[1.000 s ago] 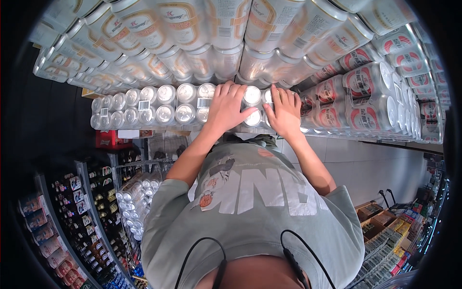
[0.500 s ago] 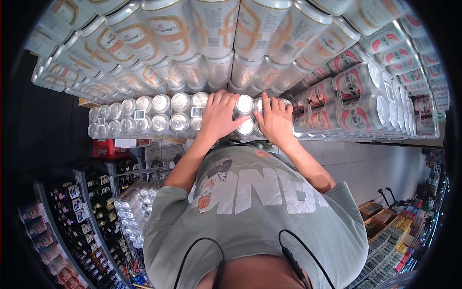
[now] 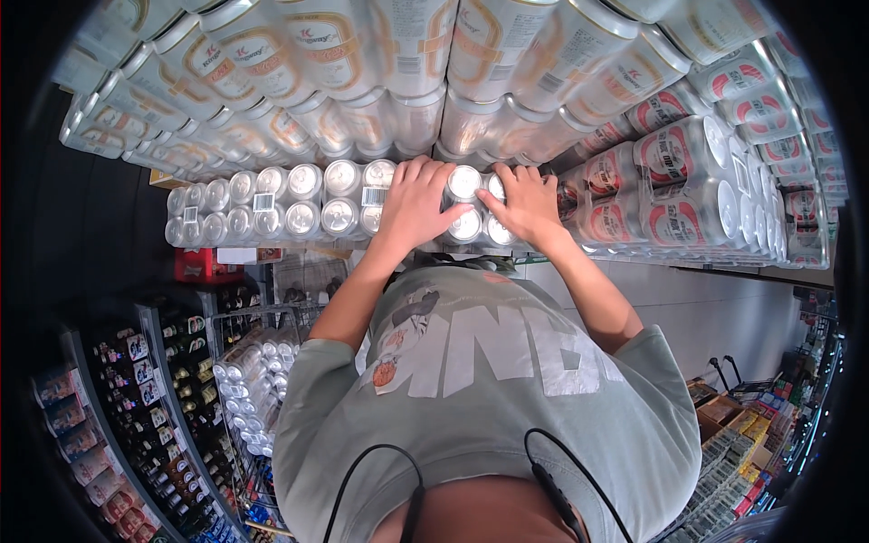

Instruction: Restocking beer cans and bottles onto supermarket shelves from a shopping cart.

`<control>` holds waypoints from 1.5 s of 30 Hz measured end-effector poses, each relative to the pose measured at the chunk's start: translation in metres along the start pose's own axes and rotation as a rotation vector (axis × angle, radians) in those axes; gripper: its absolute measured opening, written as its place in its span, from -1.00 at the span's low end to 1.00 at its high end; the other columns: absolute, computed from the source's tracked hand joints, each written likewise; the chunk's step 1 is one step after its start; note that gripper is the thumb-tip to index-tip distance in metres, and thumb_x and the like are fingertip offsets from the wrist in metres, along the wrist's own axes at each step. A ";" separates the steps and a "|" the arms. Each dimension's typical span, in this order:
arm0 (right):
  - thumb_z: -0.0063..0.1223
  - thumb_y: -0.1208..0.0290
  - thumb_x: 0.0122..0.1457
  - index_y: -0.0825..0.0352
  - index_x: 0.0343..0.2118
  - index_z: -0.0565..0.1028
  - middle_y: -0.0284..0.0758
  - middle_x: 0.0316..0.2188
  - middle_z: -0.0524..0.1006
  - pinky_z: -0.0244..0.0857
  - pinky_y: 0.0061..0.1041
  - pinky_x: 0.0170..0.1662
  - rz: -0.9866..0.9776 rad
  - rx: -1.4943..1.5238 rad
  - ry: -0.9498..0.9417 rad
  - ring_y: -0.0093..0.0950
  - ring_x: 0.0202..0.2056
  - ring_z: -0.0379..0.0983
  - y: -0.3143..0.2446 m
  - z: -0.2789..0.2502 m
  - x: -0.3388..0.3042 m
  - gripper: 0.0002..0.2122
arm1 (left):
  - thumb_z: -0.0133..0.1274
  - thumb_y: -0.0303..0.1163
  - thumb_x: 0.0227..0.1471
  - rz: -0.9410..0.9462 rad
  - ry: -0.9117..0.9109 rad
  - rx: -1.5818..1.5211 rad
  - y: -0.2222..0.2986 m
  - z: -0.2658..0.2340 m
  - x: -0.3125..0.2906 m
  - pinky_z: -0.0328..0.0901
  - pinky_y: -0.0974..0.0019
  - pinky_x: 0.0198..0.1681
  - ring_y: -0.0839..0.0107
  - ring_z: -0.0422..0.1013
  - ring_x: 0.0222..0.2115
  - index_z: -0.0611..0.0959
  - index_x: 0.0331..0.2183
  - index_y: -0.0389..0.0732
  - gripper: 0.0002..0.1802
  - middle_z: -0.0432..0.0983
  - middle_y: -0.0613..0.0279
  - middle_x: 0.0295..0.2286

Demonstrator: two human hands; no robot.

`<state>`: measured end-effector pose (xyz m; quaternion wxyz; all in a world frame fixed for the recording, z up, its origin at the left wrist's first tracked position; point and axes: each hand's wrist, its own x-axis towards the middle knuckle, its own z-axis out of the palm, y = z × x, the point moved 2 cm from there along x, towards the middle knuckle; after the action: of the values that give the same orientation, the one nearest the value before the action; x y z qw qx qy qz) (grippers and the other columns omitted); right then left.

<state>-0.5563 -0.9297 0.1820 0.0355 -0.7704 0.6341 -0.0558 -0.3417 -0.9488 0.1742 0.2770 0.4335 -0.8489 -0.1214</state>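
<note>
A low row of shrink-wrapped silver can packs (image 3: 303, 181) runs across in front of my body, can tops facing up. My left hand (image 3: 415, 206) lies on top of the row, fingers stretched toward the back and thumb out to the right. Just right of it, my right hand (image 3: 527, 206) rests on the cans, fingers apart and thumb pointing left. Between the two hands, several bare lids show, among them a can (image 3: 465, 183). Each palm hides the cans beneath it. Neither hand is wrapped round a can.
Tall stacks of white-and-gold cans (image 3: 317, 45) rise behind the row. Red-and-silver can packs (image 3: 665, 154) stand at the right. On the left are a wire cart (image 3: 262, 312) holding wrapped cans (image 3: 249, 398), a red crate (image 3: 199, 264) and bottle shelves (image 3: 149, 335). Boxed goods (image 3: 724, 443) sit lower right.
Both hands stay on the can row in nearly the same pose. The row and stacks sit slightly higher in the view, and my right hand appears a little farther right.
</note>
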 end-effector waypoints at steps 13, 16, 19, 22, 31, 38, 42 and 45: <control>-0.13 -0.26 0.23 0.21 0.07 0.46 -0.12 -0.15 0.56 0.12 -0.05 -0.04 -0.055 0.009 -0.019 -0.18 -0.06 0.42 0.006 0.005 0.003 -0.39 | 0.24 0.06 -0.01 0.005 0.008 0.060 0.002 0.004 -0.003 0.11 0.08 0.20 0.10 0.29 0.08 0.55 0.02 -0.26 -0.30 0.51 0.10 -0.05; -0.12 -0.26 0.22 0.20 0.09 0.47 -0.12 -0.13 0.56 0.10 -0.08 -0.02 -0.036 0.054 -0.017 -0.20 -0.03 0.41 0.007 0.006 0.003 -0.38 | 0.23 0.02 0.01 0.017 0.023 0.075 0.004 0.004 -0.003 0.11 0.07 0.21 0.09 0.28 0.09 0.54 0.04 -0.26 -0.32 0.50 0.09 -0.04; -0.11 -0.26 0.21 0.18 0.09 0.47 -0.15 -0.12 0.57 0.10 -0.09 -0.01 -0.006 0.071 -0.030 -0.22 0.00 0.40 0.005 0.004 0.003 -0.38 | 0.21 -0.07 0.05 0.059 0.066 0.036 0.007 -0.004 -0.002 0.16 0.06 0.18 0.08 0.31 0.08 0.55 0.03 -0.24 -0.40 0.50 0.10 -0.02; -0.09 -0.26 0.20 0.16 0.09 0.48 -0.18 -0.11 0.57 0.10 -0.09 0.01 0.007 0.055 -0.036 -0.22 0.01 0.39 0.004 0.002 0.002 -0.39 | 0.19 -0.17 0.09 -0.005 0.116 -0.067 -0.001 -0.029 -0.012 0.23 0.07 0.12 0.08 0.38 0.03 0.59 -0.01 -0.21 -0.52 0.53 0.11 -0.04; -0.08 -0.24 0.21 0.17 0.05 0.50 -0.27 -0.17 0.58 0.09 -0.15 0.01 -0.003 0.077 -0.016 -0.29 -0.04 0.40 0.005 0.004 0.004 -0.42 | 0.03 -0.20 0.22 -0.284 0.122 0.262 -0.129 -0.116 -0.064 0.20 0.09 0.17 0.13 0.42 0.01 0.63 -0.03 -0.19 -0.63 0.57 0.14 -0.08; -0.10 -0.25 0.22 0.13 0.07 0.49 -0.25 -0.16 0.58 0.11 -0.14 -0.01 -0.014 0.052 0.032 -0.26 -0.03 0.42 0.007 0.009 0.002 -0.42 | -0.08 -0.13 0.29 -0.270 -0.057 0.298 -0.148 -0.102 -0.065 -0.05 -0.06 0.33 0.17 0.38 0.05 0.64 0.03 0.08 -0.65 0.50 0.22 -0.04; -0.14 -0.24 0.24 0.14 0.11 0.46 -0.21 -0.13 0.57 0.11 -0.12 0.01 -0.031 0.027 -0.018 -0.25 -0.01 0.41 0.007 0.010 0.001 -0.41 | -0.12 -0.13 0.31 -0.236 -0.116 0.331 -0.144 -0.104 -0.066 -0.07 -0.05 0.35 0.18 0.35 0.06 0.62 0.07 0.08 -0.61 0.47 0.19 -0.02; -0.14 -0.25 0.24 0.16 0.12 0.45 -0.20 -0.12 0.56 0.11 -0.10 0.02 -0.019 0.017 -0.020 -0.24 0.00 0.40 0.006 0.009 0.002 -0.40 | -0.11 -0.13 0.31 -0.233 -0.146 0.330 -0.143 -0.106 -0.065 -0.08 -0.06 0.35 0.17 0.35 0.06 0.63 0.07 0.07 -0.61 0.47 0.17 -0.03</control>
<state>-0.5601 -0.9334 0.1723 0.0480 -0.7766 0.6259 -0.0537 -0.1544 -0.9784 0.1729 0.1242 0.5583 -0.8191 -0.0432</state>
